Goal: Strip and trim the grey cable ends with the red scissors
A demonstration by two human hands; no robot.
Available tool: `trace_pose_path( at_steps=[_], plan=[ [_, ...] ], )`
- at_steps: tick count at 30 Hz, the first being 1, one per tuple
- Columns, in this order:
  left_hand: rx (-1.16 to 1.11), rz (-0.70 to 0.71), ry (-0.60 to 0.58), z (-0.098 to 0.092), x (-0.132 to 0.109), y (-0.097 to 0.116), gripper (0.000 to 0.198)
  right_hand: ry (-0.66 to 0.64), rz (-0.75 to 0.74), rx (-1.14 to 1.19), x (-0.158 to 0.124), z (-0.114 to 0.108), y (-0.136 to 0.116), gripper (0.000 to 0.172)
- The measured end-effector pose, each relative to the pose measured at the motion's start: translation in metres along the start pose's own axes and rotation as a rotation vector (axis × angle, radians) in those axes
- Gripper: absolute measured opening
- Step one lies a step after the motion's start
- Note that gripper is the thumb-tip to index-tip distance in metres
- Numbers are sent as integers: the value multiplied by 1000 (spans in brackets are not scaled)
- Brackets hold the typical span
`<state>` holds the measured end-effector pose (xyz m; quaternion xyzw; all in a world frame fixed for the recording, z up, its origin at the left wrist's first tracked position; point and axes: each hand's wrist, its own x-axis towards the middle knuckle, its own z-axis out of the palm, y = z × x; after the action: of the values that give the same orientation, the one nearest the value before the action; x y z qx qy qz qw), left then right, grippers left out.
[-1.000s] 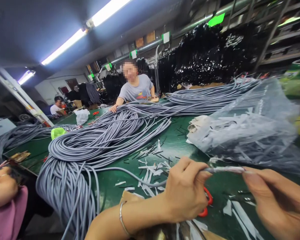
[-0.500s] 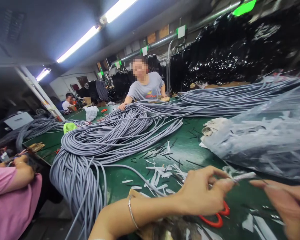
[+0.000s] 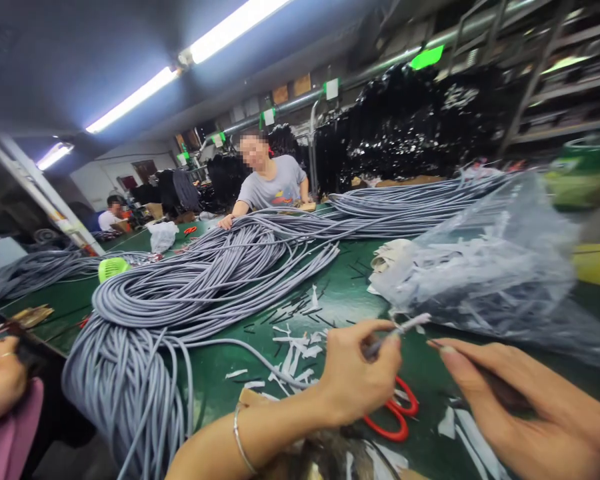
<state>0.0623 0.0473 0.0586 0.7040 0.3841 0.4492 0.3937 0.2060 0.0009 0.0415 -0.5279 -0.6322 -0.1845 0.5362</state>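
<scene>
My left hand [image 3: 363, 370] is closed around a grey cable [image 3: 374, 348], near its end. From the fingers sticks out the cable's white-wrapped core [image 3: 414, 323], with pale loose strands beside it. My right hand [image 3: 525, 393] hovers just right of that end, thumb and forefinger pinched together. A thin dark tip shows at its fingertips, too small to name. Scissors with red handles [image 3: 399, 430] lie on the table below my left hand, their blades mostly hidden. White strips [image 3: 297, 353] and short black pieces [image 3: 293, 308] are scattered beyond my left wrist.
A big bundle of grey cables [image 3: 190, 267] covers the green table [image 3: 353, 280] and hangs over its near-left edge. At the right lies a clear bag of white scraps [image 3: 470, 280]. A co-worker [image 3: 270, 180] stands opposite, one hand on the bundle; another sits at left.
The view has swung to the right, so the scene sits further left. My right hand shows more fully now, beside the cable end. My left hand still grips the cable.
</scene>
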Motion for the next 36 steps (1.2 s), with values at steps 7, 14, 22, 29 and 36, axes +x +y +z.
trace_pose_path(
  at_steps=[7,14,22,29,36],
  plan=[
    [1,77,-13,-1,-2,0,28,4,-127,-35,15,-2,-10,28],
    [41,107,-22,-1,-3,1,33,5,-106,-115,11,-4,-7,28],
    [80,219,-20,-1,-3,-1,30,13,-210,-54,10,0,-4,22],
    [37,87,-100,-1,-3,1,30,-40,-122,205,9,0,-2,13],
    [58,-126,113,-2,21,-11,26,-26,-48,317,-11,-2,-14,12]
  ],
)
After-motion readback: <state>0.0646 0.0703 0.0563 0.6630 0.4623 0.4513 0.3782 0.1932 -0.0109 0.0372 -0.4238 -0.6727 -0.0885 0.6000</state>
